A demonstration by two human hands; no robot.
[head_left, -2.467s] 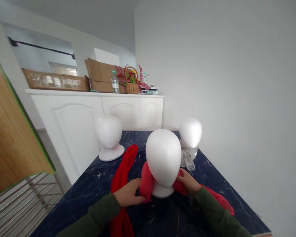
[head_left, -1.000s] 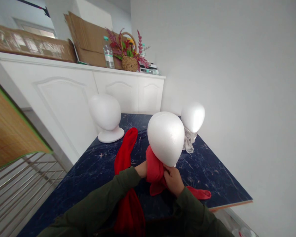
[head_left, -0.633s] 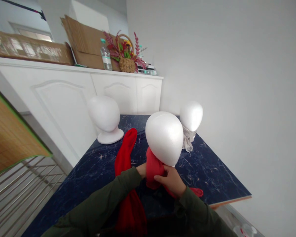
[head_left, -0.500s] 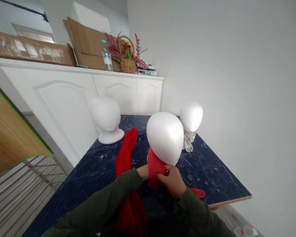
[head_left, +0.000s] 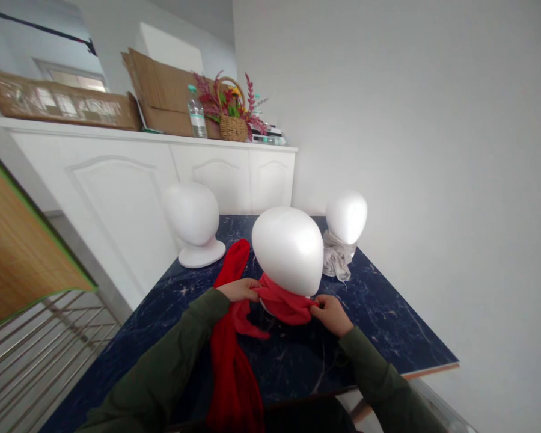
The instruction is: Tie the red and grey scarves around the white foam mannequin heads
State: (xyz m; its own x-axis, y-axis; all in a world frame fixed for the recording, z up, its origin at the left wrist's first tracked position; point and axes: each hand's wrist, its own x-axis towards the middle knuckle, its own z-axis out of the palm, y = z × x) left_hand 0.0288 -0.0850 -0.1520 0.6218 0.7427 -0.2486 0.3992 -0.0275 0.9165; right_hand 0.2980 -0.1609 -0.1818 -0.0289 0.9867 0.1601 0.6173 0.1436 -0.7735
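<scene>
A white foam mannequin head (head_left: 288, 249) stands near the middle of the table, with a coral-red scarf (head_left: 288, 305) wrapped around its neck. My left hand (head_left: 243, 290) pinches the scarf at the left side of the neck, and a loose end hangs below that hand. On the right side, my right hand (head_left: 331, 314) grips the scarf between thumb and fingers. The cloth is stretched across the front of the neck between both hands. A brighter red cloth (head_left: 232, 361) lies lengthwise on the table, partly beneath my left wrist.
Another bare mannequin head (head_left: 193, 216) stands at the back left. At the back right, a third head (head_left: 347, 218) wears a grey scarf (head_left: 338, 257). The dark blue marbled table (head_left: 388, 325) meets a white wall on the right. A metal rack (head_left: 49, 337) is at the left.
My hands have moved apart to either side of the neck, pulling the coral scarf across its front. The loose end that lay at the right is no longer there; one now hangs at the left.
</scene>
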